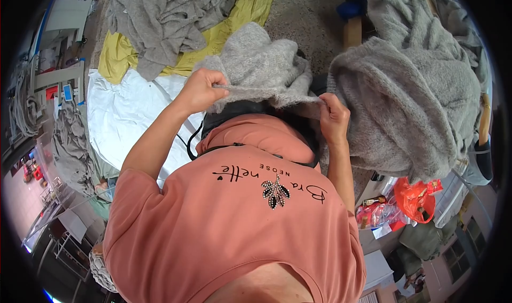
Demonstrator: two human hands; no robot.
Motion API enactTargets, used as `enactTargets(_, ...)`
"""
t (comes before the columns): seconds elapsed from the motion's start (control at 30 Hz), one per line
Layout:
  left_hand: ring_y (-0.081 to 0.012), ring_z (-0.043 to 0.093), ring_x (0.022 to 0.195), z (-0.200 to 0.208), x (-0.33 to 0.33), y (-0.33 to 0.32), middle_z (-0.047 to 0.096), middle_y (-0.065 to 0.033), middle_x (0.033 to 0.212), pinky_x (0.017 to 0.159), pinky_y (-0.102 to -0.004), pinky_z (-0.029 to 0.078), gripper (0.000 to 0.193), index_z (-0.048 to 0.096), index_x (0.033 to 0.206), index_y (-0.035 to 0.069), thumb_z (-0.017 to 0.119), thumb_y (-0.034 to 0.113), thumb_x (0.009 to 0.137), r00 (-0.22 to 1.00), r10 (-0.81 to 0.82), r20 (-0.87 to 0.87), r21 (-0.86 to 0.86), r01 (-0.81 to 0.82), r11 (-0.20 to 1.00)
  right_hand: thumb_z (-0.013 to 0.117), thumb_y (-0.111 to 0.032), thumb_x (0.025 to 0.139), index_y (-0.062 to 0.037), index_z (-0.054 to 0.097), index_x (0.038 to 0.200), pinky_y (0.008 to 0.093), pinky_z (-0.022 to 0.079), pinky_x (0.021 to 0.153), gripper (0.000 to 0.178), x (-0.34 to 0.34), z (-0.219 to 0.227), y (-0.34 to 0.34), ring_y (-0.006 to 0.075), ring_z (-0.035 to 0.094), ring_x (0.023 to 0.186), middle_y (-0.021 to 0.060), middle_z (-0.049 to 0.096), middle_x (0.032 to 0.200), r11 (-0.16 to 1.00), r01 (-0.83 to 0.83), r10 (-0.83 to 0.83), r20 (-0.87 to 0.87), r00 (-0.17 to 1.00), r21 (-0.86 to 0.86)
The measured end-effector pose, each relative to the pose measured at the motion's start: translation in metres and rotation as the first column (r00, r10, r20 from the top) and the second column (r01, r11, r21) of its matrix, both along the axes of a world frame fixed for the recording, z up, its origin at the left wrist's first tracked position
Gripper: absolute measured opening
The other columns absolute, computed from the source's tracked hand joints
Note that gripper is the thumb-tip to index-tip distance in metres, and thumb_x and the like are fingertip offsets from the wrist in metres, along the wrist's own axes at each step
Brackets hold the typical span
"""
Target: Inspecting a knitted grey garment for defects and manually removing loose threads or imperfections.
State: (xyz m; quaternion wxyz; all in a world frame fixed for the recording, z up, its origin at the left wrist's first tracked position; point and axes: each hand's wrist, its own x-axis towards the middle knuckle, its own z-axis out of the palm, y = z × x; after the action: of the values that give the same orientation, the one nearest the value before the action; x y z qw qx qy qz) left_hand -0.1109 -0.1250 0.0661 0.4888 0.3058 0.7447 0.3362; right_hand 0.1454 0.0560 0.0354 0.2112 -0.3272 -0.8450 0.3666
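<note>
I hold a fuzzy grey knit garment (pixel 261 63) stretched between both hands in front of my chest. My left hand (pixel 202 89) pinches its lower edge at the left side. My right hand (pixel 333 116) grips the same edge at the right, close to a big heap of grey knitwear (pixel 410 100). The garment bunches upward above my hands. My salmon-coloured shirt fills the lower middle of the view.
More grey knit pieces (pixel 160 20) lie on a yellow cloth (pixel 245 15) and a white sheet (pixel 128 116) on the floor to the left. Red plastic bags (pixel 416 196) sit at the lower right. Another grey pile (pixel 69 143) lies at the far left.
</note>
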Motion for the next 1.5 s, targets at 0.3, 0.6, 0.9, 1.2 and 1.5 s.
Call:
enactTargets(0.3,-0.0035,0.049,0.059,0.016,0.001,0.005,0.056,0.0011,0.069,0.055,-0.0164,0.038,0.012,0.059,0.079,0.001,0.058,-0.002,0.068,0.8,0.155,0.579,0.128,-0.277,0.952,0.053,0.005,0.073,0.0,0.057,0.087,0.023,0.044,0.062,0.015,-0.003,0.005,-0.005,0.0135,0.058,0.066,0.0095,0.058,0.07,0.989,0.101,-0.103,-0.009,0.995,-0.112)
enactTargets(0.6,-0.0027,0.045,0.054,0.014,0.019,0.016,0.055,0.0016,0.068,0.049,-0.0169,0.035,0.008,0.057,0.076,0.002,0.061,0.008,0.073,0.76,0.1,0.642,0.07,-0.187,0.98,0.053,0.003,0.071,0.0011,0.058,0.085,0.0271,0.044,0.063,0.015,0.004,-0.001,-0.004,0.0163,0.058,0.069,0.0132,0.06,0.075,0.931,-0.014,0.113,0.25,0.962,-0.365)
enactTargets(0.9,-0.0034,0.049,0.06,0.027,0.014,0.017,0.056,0.0002,0.069,0.054,-0.0171,0.037,0.007,0.058,0.078,0.001,0.06,0.005,0.073,0.64,0.112,0.76,0.061,-0.243,0.968,0.055,0.001,0.07,-0.0002,0.058,0.085,0.0319,0.045,0.064,0.015,0.003,-0.007,-0.009,0.0276,0.061,0.073,0.0176,0.061,0.077,0.883,-0.067,0.166,0.176,0.97,-0.464)
enactTargets(1.2,-0.0073,0.055,0.062,0.031,0.006,0.02,0.059,-0.0028,0.071,0.058,-0.0196,0.043,0.008,0.057,0.078,0.0,0.059,0.002,0.072,0.564,0.13,0.816,0.138,-0.406,0.903,0.056,0.004,0.07,0.0024,0.058,0.082,0.0236,0.043,0.059,0.013,0.009,-0.006,-0.002,0.0128,0.056,0.064,0.0093,0.059,0.07,0.604,-0.174,0.253,-0.02,0.967,-0.778)
enactTargets(1.5,-0.0026,0.045,0.054,0.046,0.034,0.045,0.054,0.0027,0.066,0.047,-0.0177,0.034,0.003,0.059,0.074,0.001,0.061,0.002,0.072,0.836,0.057,0.546,0.23,-0.215,0.949,0.053,0.008,0.062,0.0015,0.058,0.079,0.0287,0.045,0.046,0.018,-0.036,0.094,-0.028,0.0225,0.058,0.055,0.0123,0.059,0.072,0.838,-0.438,0.534,-0.326,0.78,0.324)
